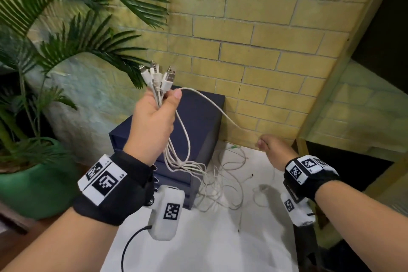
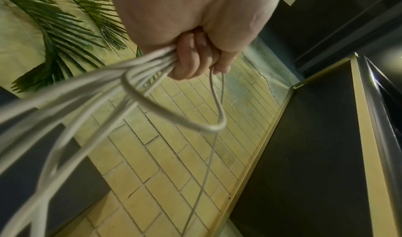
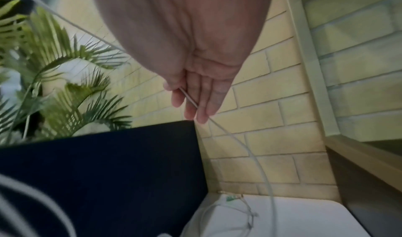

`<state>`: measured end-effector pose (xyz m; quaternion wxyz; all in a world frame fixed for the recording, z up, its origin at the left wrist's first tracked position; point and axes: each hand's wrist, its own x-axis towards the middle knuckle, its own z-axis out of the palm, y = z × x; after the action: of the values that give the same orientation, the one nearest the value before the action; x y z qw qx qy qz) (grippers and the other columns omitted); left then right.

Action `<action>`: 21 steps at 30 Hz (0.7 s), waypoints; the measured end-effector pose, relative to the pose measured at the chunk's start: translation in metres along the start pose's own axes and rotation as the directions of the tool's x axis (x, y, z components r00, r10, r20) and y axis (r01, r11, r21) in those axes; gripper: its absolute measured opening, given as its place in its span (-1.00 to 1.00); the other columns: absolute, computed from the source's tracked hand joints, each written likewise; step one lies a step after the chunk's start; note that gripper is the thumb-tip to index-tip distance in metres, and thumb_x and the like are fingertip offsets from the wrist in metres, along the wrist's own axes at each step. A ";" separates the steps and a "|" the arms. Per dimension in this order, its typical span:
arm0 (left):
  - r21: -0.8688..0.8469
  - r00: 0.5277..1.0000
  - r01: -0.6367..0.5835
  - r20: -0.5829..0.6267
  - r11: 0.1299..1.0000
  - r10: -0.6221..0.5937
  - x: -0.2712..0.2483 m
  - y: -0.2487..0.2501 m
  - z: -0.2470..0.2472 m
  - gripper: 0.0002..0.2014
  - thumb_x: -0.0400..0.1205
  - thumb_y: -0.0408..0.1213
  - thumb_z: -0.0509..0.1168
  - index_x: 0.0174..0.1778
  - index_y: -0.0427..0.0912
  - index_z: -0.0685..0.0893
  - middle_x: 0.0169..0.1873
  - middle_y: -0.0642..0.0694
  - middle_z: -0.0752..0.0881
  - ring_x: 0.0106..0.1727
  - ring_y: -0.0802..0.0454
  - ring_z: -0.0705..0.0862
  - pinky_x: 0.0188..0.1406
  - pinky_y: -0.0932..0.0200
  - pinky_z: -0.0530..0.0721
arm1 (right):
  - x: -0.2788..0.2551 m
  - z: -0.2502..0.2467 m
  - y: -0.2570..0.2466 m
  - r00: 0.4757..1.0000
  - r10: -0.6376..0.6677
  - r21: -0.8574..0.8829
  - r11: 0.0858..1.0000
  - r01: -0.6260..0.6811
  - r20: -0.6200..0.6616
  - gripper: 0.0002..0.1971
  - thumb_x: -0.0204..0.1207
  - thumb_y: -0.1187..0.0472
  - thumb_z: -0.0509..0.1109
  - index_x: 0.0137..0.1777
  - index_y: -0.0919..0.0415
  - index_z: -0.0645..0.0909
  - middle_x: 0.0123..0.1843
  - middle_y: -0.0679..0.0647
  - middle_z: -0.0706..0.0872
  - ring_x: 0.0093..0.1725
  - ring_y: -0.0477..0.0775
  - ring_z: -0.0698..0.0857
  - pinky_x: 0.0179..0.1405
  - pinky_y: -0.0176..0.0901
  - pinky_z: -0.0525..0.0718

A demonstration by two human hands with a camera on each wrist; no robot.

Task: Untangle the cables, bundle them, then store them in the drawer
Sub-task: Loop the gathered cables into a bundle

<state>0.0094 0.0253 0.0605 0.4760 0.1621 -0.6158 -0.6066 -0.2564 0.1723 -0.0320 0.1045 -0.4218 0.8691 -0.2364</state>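
My left hand [image 1: 162, 106] is raised and grips a bunch of white cables [image 1: 176, 152], whose plug ends [image 1: 157, 76] stick up out of the fist. In the left wrist view the fingers [image 2: 191, 63] curl round the strands [image 2: 87, 89]. One thin white cable [image 1: 220, 110] runs taut from that fist down to my right hand [image 1: 265, 146]. In the right wrist view the thumb [image 3: 172, 86] pinches this cable [image 3: 250, 148] against nearly straight fingers. The dark blue drawer unit [image 1: 205, 117] stands behind my left hand, its drawers closed.
Loose white cable loops [image 1: 223, 183] lie on the white table [image 1: 220, 245] beside the drawer unit [image 3: 108, 172]. A yellow brick wall [image 1: 254, 40] stands close behind. A palm in a green pot [image 1: 33, 183] is at the left, and a wooden frame [image 1: 364, 40] at the right.
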 end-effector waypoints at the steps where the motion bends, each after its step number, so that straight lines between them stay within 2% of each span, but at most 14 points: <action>1: -0.001 1.000 0.001 -0.001 1.000 -0.001 -0.001 0.001 0.000 -0.85 0.71 -0.25 0.24 -0.16 -0.05 0.44 -0.63 0.16 0.25 -0.67 0.20 0.16 -0.73 0.37 0.15 | 0.003 -0.006 -0.005 0.996 -0.016 0.023 1.000 0.018 -0.088 -0.74 0.69 0.27 0.04 -0.04 0.27 0.57 0.08 0.14 0.69 0.09 0.20 0.64 -0.02 -0.15 0.46; 3: -0.006 1.000 0.004 -0.004 1.000 -0.004 -0.002 0.003 -0.002 -0.90 0.71 -0.24 0.23 -0.11 -0.05 0.47 -0.61 0.15 0.26 -0.66 0.19 0.16 -0.73 0.37 0.15 | 0.008 -0.014 -0.013 0.958 -0.026 0.107 0.993 0.059 -0.287 -0.71 0.69 0.30 0.03 0.11 0.28 0.61 0.22 0.12 0.70 0.22 0.17 0.63 0.11 -0.19 0.47; 4: -0.004 1.000 0.004 -0.007 1.000 -0.004 -0.002 0.003 -0.002 -0.91 0.71 -0.24 0.22 -0.11 -0.04 0.49 -0.60 0.14 0.26 -0.65 0.18 0.16 -0.73 0.36 0.15 | 0.009 -0.016 -0.014 0.940 -0.034 0.139 0.987 0.086 -0.338 -0.70 0.69 0.32 0.03 0.16 0.28 0.61 0.25 0.11 0.69 0.25 0.15 0.63 0.14 -0.22 0.45; 8: 0.042 0.999 0.050 0.017 0.998 -0.050 -0.003 -0.001 -0.008 -0.84 0.70 -0.22 0.24 -0.18 0.06 0.47 -0.54 0.08 0.24 -0.60 0.15 0.16 -0.71 0.31 0.14 | 0.008 -0.004 -0.004 0.959 0.002 0.121 0.992 0.034 -0.283 -0.69 0.68 0.36 0.03 0.21 0.30 0.59 0.32 0.19 0.68 0.29 0.22 0.63 0.21 -0.13 0.50; 11: 0.069 0.996 0.077 0.029 0.995 -0.079 -0.006 -0.006 -0.013 -0.85 0.69 -0.23 0.27 -0.18 0.02 0.48 -0.51 0.04 0.25 -0.59 0.14 0.17 -0.71 0.30 0.15 | 0.001 0.012 0.004 0.959 0.019 0.160 0.987 0.028 -0.283 -0.70 0.69 0.36 0.03 0.17 0.26 0.60 0.32 0.21 0.66 0.32 0.25 0.61 0.23 -0.11 0.49; 13: 0.099 0.997 0.073 0.030 0.992 -0.076 -0.008 -0.007 -0.017 -0.89 0.67 -0.22 0.30 -0.13 0.00 0.49 -0.48 0.02 0.27 -0.60 0.15 0.18 -0.70 0.29 0.17 | -0.002 0.024 0.008 0.981 0.050 0.156 0.988 -0.020 -0.188 -0.70 0.69 0.32 0.04 0.20 0.17 0.59 0.27 0.19 0.66 0.31 0.28 0.60 0.21 -0.09 0.49; 15: 0.106 0.995 0.085 0.046 0.991 -0.090 -0.011 -0.006 -0.017 -0.86 0.66 -0.18 0.31 -0.15 0.01 0.46 -0.47 0.05 0.27 -0.60 0.16 0.18 -0.70 0.30 0.18 | -0.010 0.036 0.013 0.990 0.139 0.106 0.985 -0.139 0.004 -0.82 0.69 0.18 0.11 0.13 0.02 0.54 0.12 0.13 0.63 0.19 0.25 0.63 0.10 -0.12 0.48; 16: 0.105 0.993 0.099 0.061 0.990 -0.106 -0.012 -0.005 -0.017 -0.82 0.66 -0.15 0.29 -0.18 0.00 0.42 -0.49 0.07 0.26 -0.59 0.16 0.17 -0.70 0.30 0.17 | -0.014 0.041 0.019 0.978 0.175 0.048 0.982 -0.181 0.110 -0.81 0.68 0.19 0.14 0.22 0.03 0.51 0.16 0.15 0.61 0.18 0.22 0.62 0.10 -0.10 0.49; 17: 0.107 0.989 0.114 0.081 0.988 -0.123 -0.012 -0.005 -0.016 -0.79 0.68 -0.11 0.27 -0.21 0.00 0.39 -0.52 0.10 0.24 -0.59 0.15 0.16 -0.69 0.30 0.16 | -0.017 0.046 0.025 0.961 0.167 -0.002 0.985 -0.171 0.222 -0.64 0.65 0.29 0.14 0.42 0.06 0.39 0.36 0.21 0.53 0.33 0.23 0.56 0.23 -0.06 0.48; 18: 0.111 0.985 0.129 0.103 0.985 -0.140 -0.014 -0.004 -0.015 -0.80 0.70 -0.09 0.23 -0.21 0.02 0.39 -0.54 0.12 0.23 -0.58 0.15 0.15 -0.68 0.30 0.15 | -0.018 0.050 0.032 0.942 0.160 -0.087 0.986 -0.141 0.293 -0.45 0.62 0.40 0.10 0.59 0.08 0.18 0.58 0.22 0.32 0.53 0.21 0.39 0.42 -0.05 0.38; 19: 0.112 0.980 0.145 0.124 0.983 -0.159 -0.014 -0.005 -0.013 -0.83 0.71 -0.09 0.19 -0.18 0.04 0.41 -0.55 0.13 0.23 -0.57 0.16 0.16 -0.65 0.30 0.14 | -0.019 0.051 0.036 0.943 0.145 -0.147 0.984 -0.105 0.300 -0.35 0.59 0.47 0.08 0.65 0.10 0.03 0.68 0.18 0.11 0.64 0.16 0.21 0.54 -0.08 0.24; 20: 0.105 0.974 0.165 0.139 0.981 -0.179 -0.015 -0.006 -0.011 -0.86 0.73 -0.09 0.15 -0.16 0.06 0.43 -0.54 0.12 0.24 -0.55 0.16 0.16 -0.63 0.29 0.13 | -0.022 0.048 0.035 0.954 0.105 -0.129 0.989 -0.071 0.280 -0.34 0.59 0.48 0.08 0.65 0.12 0.01 0.70 0.16 0.04 0.66 0.13 0.14 0.56 -0.14 0.16; 21: 0.091 0.969 0.185 0.147 0.978 -0.197 -0.016 -0.007 -0.010 -0.85 0.74 -0.10 0.12 -0.16 0.07 0.43 -0.53 0.11 0.25 -0.53 0.16 0.17 -0.60 0.28 0.13 | -0.024 0.043 0.029 0.970 0.061 -0.055 0.997 -0.049 0.234 -0.38 0.62 0.45 0.09 0.64 0.13 0.04 0.69 0.16 0.09 0.64 0.13 0.20 0.55 -0.17 0.17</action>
<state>0.0226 0.0301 0.0461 0.3593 0.1911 -0.6552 -0.6365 -0.2446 0.1926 -0.0842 0.2028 -0.4250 0.8675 -0.1604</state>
